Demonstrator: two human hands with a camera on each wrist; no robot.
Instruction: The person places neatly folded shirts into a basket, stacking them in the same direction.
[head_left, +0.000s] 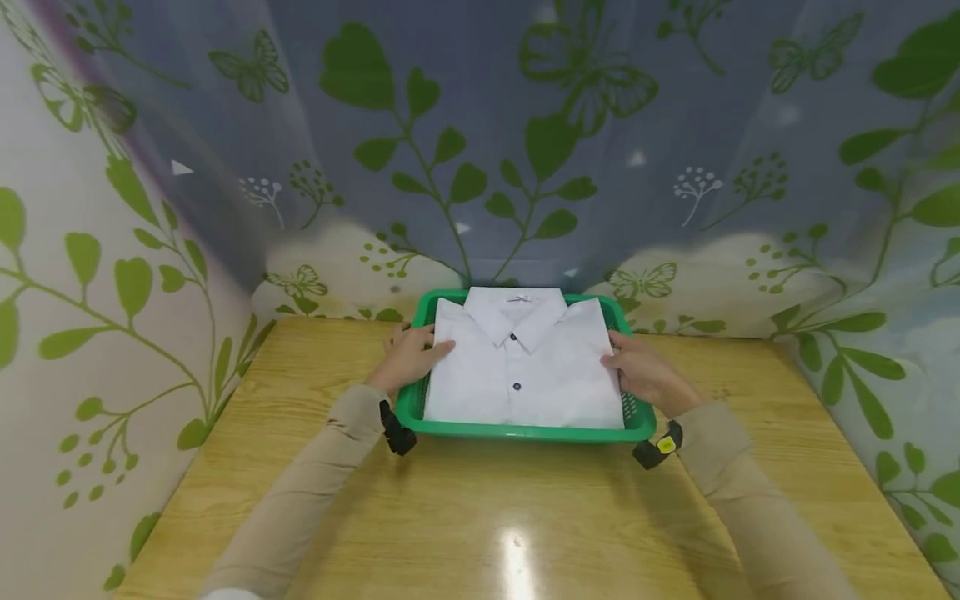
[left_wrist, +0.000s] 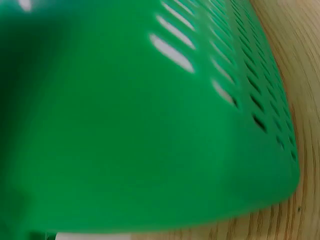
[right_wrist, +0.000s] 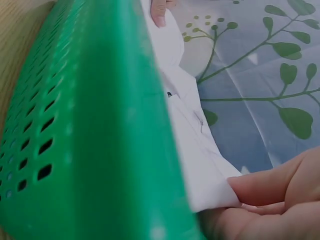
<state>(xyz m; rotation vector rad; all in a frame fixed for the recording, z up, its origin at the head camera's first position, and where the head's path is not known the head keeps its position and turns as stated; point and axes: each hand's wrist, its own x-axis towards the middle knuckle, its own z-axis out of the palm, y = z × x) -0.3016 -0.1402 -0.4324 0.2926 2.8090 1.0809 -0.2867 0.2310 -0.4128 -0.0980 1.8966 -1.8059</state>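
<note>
A folded white shirt (head_left: 480,375) with a collar and dark buttons lies in a green plastic basket (head_left: 525,432), its collar toward the back. My left hand (head_left: 411,357) is at the shirt's left edge, thumb on the cloth; its other fingers are partly hidden by the basket's rim. On the opposite side my right hand (head_left: 647,371) pinches the shirt's right edge. The right wrist view shows the right thumb (right_wrist: 260,187) on top of the white cloth, with fingers under it. Basket wall (left_wrist: 125,125) fills most of the left wrist view, hiding the left hand there.
The basket stands on a wooden table (head_left: 450,517) near its back edge. Behind it hangs a grey-blue curtain (head_left: 480,125) printed with green leaves and butterflies. Similar patterned cloth (head_left: 97,292) borders the left side. Black straps with small devices (head_left: 660,446) are on both wrists.
</note>
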